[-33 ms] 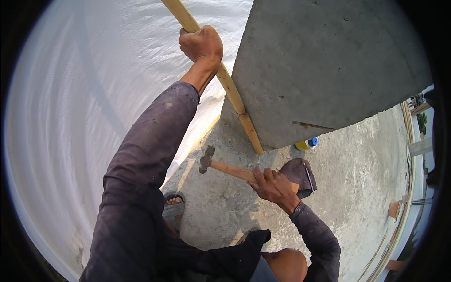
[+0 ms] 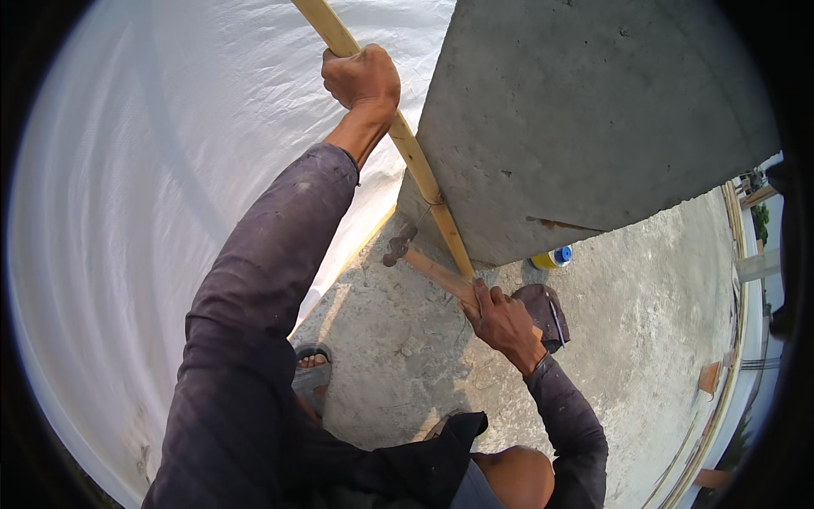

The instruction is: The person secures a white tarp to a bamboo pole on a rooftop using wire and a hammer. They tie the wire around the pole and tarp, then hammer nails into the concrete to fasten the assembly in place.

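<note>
My left hand [image 2: 363, 78] is closed around a long, light wooden strip [image 2: 415, 161], high up on it. The strip slants down along the edge of a grey concrete block [image 2: 585, 119], and its lower end is near the floor. In my right hand [image 2: 506, 322] is a hammer [image 2: 437, 273], gripped by its wooden handle. Its dark metal head [image 2: 400, 244] points away to the left, a little left of the strip's lower part. I cannot tell whether the head touches anything.
White sheeting [image 2: 153, 170] hangs along the left. On the rough concrete floor [image 2: 627, 339] are a yellow can with a blue cap [image 2: 555, 257] and a dark brown pouch [image 2: 543, 310] with a thin pen-like stick. My sandalled foot [image 2: 312, 373] is near the sheeting. Wooden planks [image 2: 739, 280] edge the right.
The hammer and my right hand have moved slightly up; the hammer head has risen and shifted right, closer to the strip. My left hand has barely moved on the strip.
</note>
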Action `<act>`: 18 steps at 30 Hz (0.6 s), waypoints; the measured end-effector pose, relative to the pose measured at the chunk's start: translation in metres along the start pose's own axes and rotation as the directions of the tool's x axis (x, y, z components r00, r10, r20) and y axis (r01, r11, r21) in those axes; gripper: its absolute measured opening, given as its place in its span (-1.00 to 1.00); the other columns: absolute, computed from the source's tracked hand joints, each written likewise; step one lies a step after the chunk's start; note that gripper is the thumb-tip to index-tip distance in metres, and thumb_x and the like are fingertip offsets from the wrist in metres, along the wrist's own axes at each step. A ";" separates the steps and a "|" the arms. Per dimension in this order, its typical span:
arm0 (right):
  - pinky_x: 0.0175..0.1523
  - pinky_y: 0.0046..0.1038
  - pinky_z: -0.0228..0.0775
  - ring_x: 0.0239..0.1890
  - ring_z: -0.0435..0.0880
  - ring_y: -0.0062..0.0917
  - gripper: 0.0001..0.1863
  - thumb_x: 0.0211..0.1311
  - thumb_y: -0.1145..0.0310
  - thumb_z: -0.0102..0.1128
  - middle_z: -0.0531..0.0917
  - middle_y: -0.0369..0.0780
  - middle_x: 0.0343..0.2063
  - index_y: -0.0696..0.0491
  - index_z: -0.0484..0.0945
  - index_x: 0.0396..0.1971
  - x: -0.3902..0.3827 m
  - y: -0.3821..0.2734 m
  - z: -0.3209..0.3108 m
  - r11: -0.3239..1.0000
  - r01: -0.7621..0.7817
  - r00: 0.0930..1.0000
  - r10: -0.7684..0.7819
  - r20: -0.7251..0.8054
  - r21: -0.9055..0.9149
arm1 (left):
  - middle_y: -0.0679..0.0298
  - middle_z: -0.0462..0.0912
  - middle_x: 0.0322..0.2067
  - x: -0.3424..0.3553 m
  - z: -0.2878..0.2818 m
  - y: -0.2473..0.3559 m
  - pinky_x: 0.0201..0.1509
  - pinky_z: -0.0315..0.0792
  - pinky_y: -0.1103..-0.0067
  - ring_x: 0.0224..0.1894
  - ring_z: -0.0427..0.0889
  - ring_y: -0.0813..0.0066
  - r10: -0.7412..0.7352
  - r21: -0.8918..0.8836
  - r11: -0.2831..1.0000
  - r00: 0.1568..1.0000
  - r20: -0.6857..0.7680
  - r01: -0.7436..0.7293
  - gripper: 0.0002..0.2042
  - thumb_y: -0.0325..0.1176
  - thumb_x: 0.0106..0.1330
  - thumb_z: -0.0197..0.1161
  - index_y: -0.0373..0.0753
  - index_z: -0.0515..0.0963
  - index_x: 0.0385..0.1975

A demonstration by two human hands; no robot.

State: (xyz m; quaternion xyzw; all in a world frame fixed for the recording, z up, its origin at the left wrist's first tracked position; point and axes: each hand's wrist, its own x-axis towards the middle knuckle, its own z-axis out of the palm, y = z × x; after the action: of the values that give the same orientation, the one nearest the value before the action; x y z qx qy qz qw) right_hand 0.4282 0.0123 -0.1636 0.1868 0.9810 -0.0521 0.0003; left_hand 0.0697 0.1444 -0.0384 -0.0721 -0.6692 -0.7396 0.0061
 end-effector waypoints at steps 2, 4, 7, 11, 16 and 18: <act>-0.56 -0.28 0.53 -0.57 0.67 -0.26 -0.39 0.41 0.01 0.24 0.54 -0.09 -0.49 0.22 0.45 0.18 0.002 0.006 -0.005 1.000 -0.013 0.999 0.012 -0.031 -0.011 | -0.10 0.63 -0.44 0.006 0.004 -0.001 -0.12 0.55 0.29 -0.37 0.68 0.11 0.026 -0.021 0.999 1.000 -0.015 -0.026 -0.77 -0.46 0.07 0.21 -0.53 0.50 -0.35; -0.56 -0.28 0.54 -0.57 0.67 -0.29 -0.40 0.42 -0.01 0.22 0.53 -0.11 -0.48 0.19 0.45 0.18 0.001 0.003 -0.012 0.979 0.182 0.982 -0.186 0.038 0.089 | -0.09 0.62 -0.44 0.005 0.005 -0.002 -0.13 0.55 0.28 -0.38 0.67 0.12 0.005 -0.015 1.000 1.000 -0.004 -0.005 -0.78 -0.46 0.07 0.21 -0.52 0.49 -0.37; -0.58 -0.33 0.53 -0.59 0.67 -0.28 -0.42 0.45 -0.02 0.16 0.56 -0.10 -0.49 0.18 0.47 0.19 0.008 0.012 -0.026 0.892 0.450 0.872 -0.428 0.237 -0.046 | -0.08 0.61 -0.44 0.001 0.003 0.001 -0.14 0.55 0.28 -0.40 0.66 0.13 -0.001 -0.006 1.000 1.000 0.003 0.001 -0.78 -0.46 0.07 0.21 -0.52 0.49 -0.37; -0.63 -0.32 0.50 -0.66 0.64 -0.35 -0.44 0.46 -0.03 0.13 0.51 -0.19 -0.60 0.16 0.50 0.16 0.012 0.017 -0.033 0.981 -0.191 0.981 0.190 -0.023 -0.027 | -0.07 0.60 -0.45 -0.002 0.004 0.006 -0.18 0.55 0.28 -0.40 0.66 0.15 0.065 -0.008 0.998 0.997 -0.037 -0.066 -0.78 -0.46 0.07 0.21 -0.53 0.49 -0.38; -0.63 -0.33 0.50 -0.65 0.65 -0.31 -0.42 0.47 -0.03 0.13 0.58 -0.10 -0.55 0.25 0.51 0.10 -0.001 0.023 -0.032 0.933 0.355 0.928 -0.344 0.142 -0.062 | -0.07 0.60 -0.45 -0.001 0.006 0.000 -0.17 0.54 0.30 -0.40 0.66 0.16 -0.011 -0.003 1.000 1.000 0.017 0.011 -0.78 -0.46 0.08 0.21 -0.54 0.48 -0.37; -0.62 -0.33 0.49 -0.64 0.66 -0.30 -0.42 0.46 -0.03 0.14 0.59 -0.09 -0.54 0.25 0.52 0.10 -0.005 0.028 -0.031 0.964 0.257 0.958 -0.245 0.147 -0.068 | -0.07 0.60 -0.45 0.004 0.003 -0.006 -0.16 0.54 0.30 -0.41 0.66 0.16 -0.006 -0.007 1.000 0.999 0.052 0.007 -0.78 -0.46 0.08 0.20 -0.54 0.48 -0.37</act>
State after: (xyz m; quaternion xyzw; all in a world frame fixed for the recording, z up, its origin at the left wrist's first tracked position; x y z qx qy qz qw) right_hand 0.4437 0.0395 -0.1355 0.0567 0.9957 -0.0221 0.0692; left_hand 0.0654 0.1480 -0.0435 -0.0892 -0.6665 -0.7400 -0.0140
